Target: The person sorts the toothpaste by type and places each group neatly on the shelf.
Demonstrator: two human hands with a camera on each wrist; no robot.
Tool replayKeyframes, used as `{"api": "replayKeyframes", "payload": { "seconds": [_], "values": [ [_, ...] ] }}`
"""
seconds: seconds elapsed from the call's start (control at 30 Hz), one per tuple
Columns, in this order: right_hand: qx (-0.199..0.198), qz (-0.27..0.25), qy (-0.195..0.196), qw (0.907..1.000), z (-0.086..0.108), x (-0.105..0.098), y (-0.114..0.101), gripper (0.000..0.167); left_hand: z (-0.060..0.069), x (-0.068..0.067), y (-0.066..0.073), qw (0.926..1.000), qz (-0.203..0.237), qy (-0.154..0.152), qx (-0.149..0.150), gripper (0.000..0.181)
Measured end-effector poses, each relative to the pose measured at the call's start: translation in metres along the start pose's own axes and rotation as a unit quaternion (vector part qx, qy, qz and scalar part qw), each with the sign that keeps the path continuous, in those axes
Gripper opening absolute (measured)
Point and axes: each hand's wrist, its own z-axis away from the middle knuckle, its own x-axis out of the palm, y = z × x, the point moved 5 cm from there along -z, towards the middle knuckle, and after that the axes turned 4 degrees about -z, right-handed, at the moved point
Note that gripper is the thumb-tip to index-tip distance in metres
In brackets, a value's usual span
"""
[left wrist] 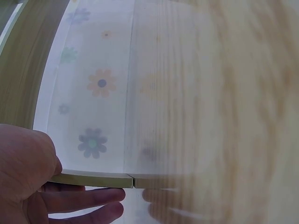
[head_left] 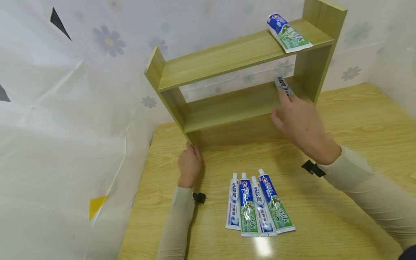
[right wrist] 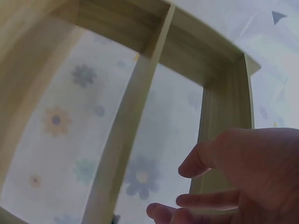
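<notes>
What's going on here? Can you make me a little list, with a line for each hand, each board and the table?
Left hand: grips the shelf's left side
Right hand: fingers over a pale tube; touching unclear
Top board: one blue-and-green tube, lying down
Lower board: that pale tube
Table: two white tubes, two blue-and-green tubes, alternating, caps toward the shelf

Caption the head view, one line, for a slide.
Left fingers grip the shelf, right fingers at a tube on its lower board; four tubes lie on the table.
</notes>
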Motion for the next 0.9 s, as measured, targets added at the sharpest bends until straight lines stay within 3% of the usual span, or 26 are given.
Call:
{"api": "replayKeyframes", "payload": {
  "seconds": [0.03,0.07,0.27,0.3,0.43,0.6,0.67,0.8,0.9],
  "values": [
    [0.001,0.000,-0.014,0.9999,0.007,0.003,-0.002,0.043,0.001,-0.001,0.001,1.0000,0.001,0.002,-0.002,0.047],
    [0.003,-0.001,-0.027,0.9996,0.014,0.007,-0.003,0.042,0.003,-0.013,0.008,1.0000,0.003,0.001,-0.001,0.044],
    [0.012,-0.007,-0.115,0.9932,0.056,0.038,-0.009,0.035,0.008,-0.040,0.027,0.9999,0.011,0.013,0.002,0.042],
    [0.011,-0.007,-0.126,0.9919,0.061,0.043,-0.010,0.037,0.008,-0.037,0.025,0.9998,0.015,0.014,0.001,0.043],
    [0.015,-0.009,-0.170,0.9852,0.078,0.058,-0.013,0.044,0.012,-0.064,0.041,0.9989,0.046,0.009,0.001,0.040],
    [0.028,-0.022,-0.222,0.9745,0.095,0.073,-0.016,0.048,0.014,-0.068,0.044,0.9989,0.044,0.015,0.005,0.040],
    [0.033,-0.031,-0.246,0.9683,0.103,0.079,-0.017,0.047,0.013,-0.061,0.039,0.9992,0.030,0.024,0.007,0.041],
    [0.035,-0.044,-0.292,0.9548,0.120,0.092,-0.022,0.051,0.012,-0.061,0.038,0.9990,0.037,0.023,0.008,0.043],
    [0.043,-0.054,-0.312,0.9477,0.130,0.097,-0.024,0.053,0.010,-0.053,0.034,0.9994,0.025,0.022,0.008,0.046]
  ]
}}
